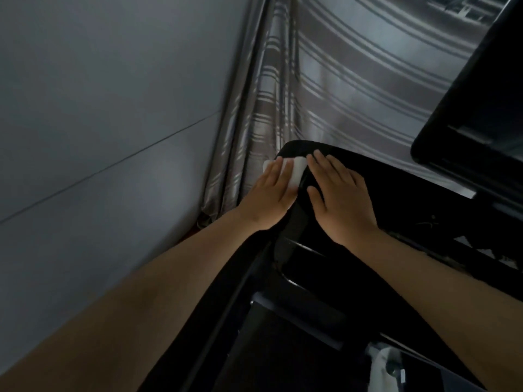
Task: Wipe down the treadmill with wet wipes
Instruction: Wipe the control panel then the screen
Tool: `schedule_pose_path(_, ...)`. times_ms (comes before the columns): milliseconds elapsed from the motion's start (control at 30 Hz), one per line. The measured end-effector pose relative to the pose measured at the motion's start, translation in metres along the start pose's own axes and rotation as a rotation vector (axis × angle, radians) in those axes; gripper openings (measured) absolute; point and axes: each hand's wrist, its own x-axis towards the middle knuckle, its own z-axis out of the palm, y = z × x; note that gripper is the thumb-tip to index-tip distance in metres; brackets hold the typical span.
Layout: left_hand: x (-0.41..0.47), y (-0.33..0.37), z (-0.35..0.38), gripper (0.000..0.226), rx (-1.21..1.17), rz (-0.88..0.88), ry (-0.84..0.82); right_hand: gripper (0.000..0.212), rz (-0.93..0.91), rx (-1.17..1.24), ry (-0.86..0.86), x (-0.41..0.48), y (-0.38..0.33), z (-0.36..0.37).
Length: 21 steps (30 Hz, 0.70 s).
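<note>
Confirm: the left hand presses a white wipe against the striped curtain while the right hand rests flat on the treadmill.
Wrong surface: the head view shows the left hand pressing the white wipe on the black treadmill, not the striped curtain behind it. The right hand rests flat on the treadmill.

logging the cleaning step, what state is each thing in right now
wipe, flat under the left hand on the treadmill corner
left hand, open, pressing the wipe
right hand, open, flat on the treadmill
curtain, hanging drawn beside the wall
</note>
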Motion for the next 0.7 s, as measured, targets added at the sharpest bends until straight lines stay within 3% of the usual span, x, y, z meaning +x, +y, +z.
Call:
schedule_pose_path(167,0.052,-0.005,-0.012,0.057,-0.057,0.026,0.019,0.064,0.027,0.015,0.066,0.000,0.000,0.005)
schedule_pose_path(367,0.076,-0.002,-0.016,0.055,-0.077,0.083,0.043,0.086,0.193,0.013,0.022,-0.001,-0.003,0.002)
schedule_pose_path(700,0.014,-0.001,-0.006,0.050,-0.062,0.106,0.076,0.092,0.208,0.027,-0.016,-0.005,-0.006,-0.001)
